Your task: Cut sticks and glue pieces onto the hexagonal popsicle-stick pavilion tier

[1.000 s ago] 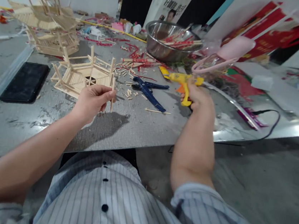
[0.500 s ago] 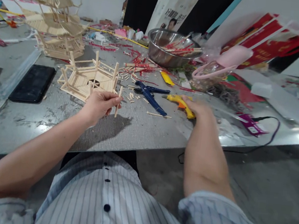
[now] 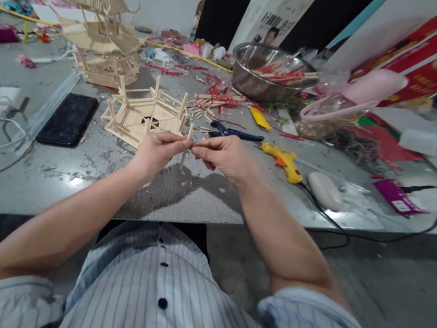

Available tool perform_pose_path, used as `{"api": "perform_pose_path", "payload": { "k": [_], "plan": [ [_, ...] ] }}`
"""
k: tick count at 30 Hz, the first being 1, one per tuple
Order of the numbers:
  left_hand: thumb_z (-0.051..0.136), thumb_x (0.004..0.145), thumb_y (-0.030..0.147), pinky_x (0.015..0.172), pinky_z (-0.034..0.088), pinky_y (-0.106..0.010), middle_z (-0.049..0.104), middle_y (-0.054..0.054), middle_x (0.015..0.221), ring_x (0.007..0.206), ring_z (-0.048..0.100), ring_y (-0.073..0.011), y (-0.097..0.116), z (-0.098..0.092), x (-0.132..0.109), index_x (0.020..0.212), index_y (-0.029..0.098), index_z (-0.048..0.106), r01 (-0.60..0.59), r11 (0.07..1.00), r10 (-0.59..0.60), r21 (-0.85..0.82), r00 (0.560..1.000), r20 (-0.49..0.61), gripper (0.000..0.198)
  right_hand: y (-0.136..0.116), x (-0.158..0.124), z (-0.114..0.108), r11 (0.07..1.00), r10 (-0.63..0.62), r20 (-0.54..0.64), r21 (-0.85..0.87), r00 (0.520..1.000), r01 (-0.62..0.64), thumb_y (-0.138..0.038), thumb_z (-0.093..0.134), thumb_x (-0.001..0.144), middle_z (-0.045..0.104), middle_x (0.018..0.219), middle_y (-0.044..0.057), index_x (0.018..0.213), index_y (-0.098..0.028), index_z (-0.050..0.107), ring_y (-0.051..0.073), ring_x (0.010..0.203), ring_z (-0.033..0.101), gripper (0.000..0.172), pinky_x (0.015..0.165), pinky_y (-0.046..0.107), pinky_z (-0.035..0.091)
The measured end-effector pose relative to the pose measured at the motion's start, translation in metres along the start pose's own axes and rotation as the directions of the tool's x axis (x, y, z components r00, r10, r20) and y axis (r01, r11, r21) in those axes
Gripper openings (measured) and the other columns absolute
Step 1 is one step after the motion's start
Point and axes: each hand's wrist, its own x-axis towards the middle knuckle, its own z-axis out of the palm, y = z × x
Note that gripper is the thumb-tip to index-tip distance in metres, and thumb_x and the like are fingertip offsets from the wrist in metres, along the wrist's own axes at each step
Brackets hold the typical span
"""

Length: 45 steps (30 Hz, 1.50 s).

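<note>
My left hand (image 3: 155, 154) pinches a short wooden stick (image 3: 191, 130) and keeps it nearly upright over the front of the table. The fingertips of my right hand (image 3: 230, 157) are pressed together right beside the stick; whether they grip it or some small piece is hidden. Just behind my left hand lies a six-sided frame of wooden sticks (image 3: 129, 116) with several short posts. A yellow glue gun (image 3: 287, 164) rests on its side to the right of my right hand. Behind that hand, blue-handled pliers (image 3: 233, 132) are partly covered.
A tiered stick pagoda (image 3: 102, 40) stands back left, near a black phone (image 3: 68, 119). A steel bowl (image 3: 251, 86) holds red-wrapped sticks. Stick offcuts and red wrappers litter the middle. A pink-handled clear container (image 3: 327, 113), a pale mouse-shaped object (image 3: 325, 191) and cables occupy the right.
My right hand has let go of the glue gun and come left to meet my left hand at the stick. The view has shifted slightly; my left hand still pinches the stick.
</note>
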Motion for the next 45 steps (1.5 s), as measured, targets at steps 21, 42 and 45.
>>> {"api": "perform_pose_path", "payload": {
  "k": [21,42,45],
  "plan": [
    [0.077,0.072,0.028,0.04,0.007,-0.022,0.047,0.006,0.044,0.036,0.018,-0.0007,0.016,-0.006,-0.001,0.083,0.014,0.077,0.217,0.973,-0.222,0.072,0.972,0.072,0.018,0.012,0.011,0.019,0.917,0.058,0.076,0.39,0.995,-0.083,-0.026,0.083,0.052,0.058,0.049,-0.003,0.058,-0.014,0.066,0.002,0.032,0.035,0.021,0.032,0.019,0.016],
    [0.061,0.085,0.027,0.078,0.043,-0.03,0.068,-0.002,0.082,0.085,0.056,-0.0173,0.049,-0.071,0.003,0.093,0.021,0.074,-0.257,0.511,0.487,0.821,0.873,-0.03,0.017,0.016,0.011,0.041,0.62,0.491,0.01,0.698,0.871,-0.358,-0.013,0.051,0.085,0.048,0.044,-0.008,0.057,-0.017,0.047,0.0,0.029,0.032,0.029,0.031,0.014,0.02],
    [0.056,0.087,0.024,0.093,0.042,-0.038,0.071,-0.006,0.103,0.1,0.055,-0.0227,0.04,-0.073,0.005,0.104,0.02,0.073,-0.258,0.368,0.465,0.894,0.883,0.063,0.024,0.015,0.011,0.05,0.588,0.58,-0.021,0.702,0.815,-0.401,-0.013,0.05,0.088,0.049,0.043,-0.008,0.058,-0.017,0.047,0.0,0.029,0.032,0.03,0.031,0.014,0.02]
  ]
}}
